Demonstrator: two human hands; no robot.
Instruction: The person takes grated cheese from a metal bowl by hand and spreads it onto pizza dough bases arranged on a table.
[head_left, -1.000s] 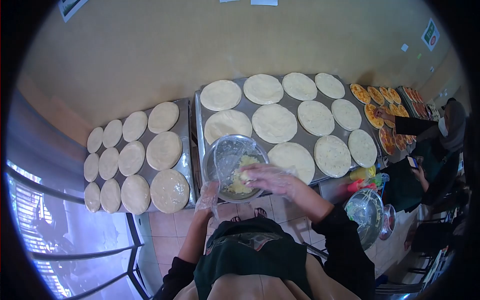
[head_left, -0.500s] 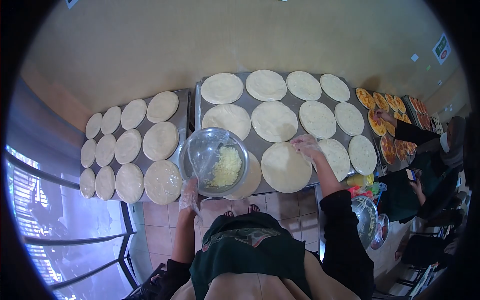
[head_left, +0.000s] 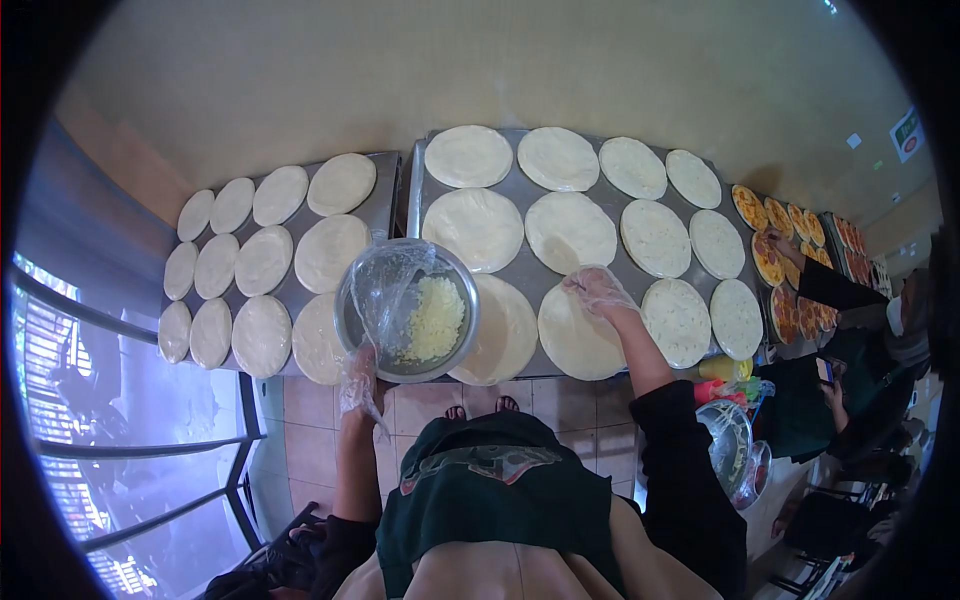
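Observation:
My left hand, in a clear plastic glove, grips the near rim of a metal bowl. Inside the bowl lies a heap of pale yellow shreds, with clear plastic along its left side. My right hand, also gloved, hovers over the far part of a round dough base in the near row. Its fingertips are drawn together, and what they hold is too small to make out. Another dough base lies partly behind the bowl's right side.
More dough rounds cover the metal table and a second table at left. Topped pizzas lie at right, where a person's hand reaches over them. A large metal bowl and a person holding a phone are at lower right.
My right hand has left the bowl and moved right over the dough, then slightly left. My left hand has carried the bowl leftward. The view has shifted somewhat.

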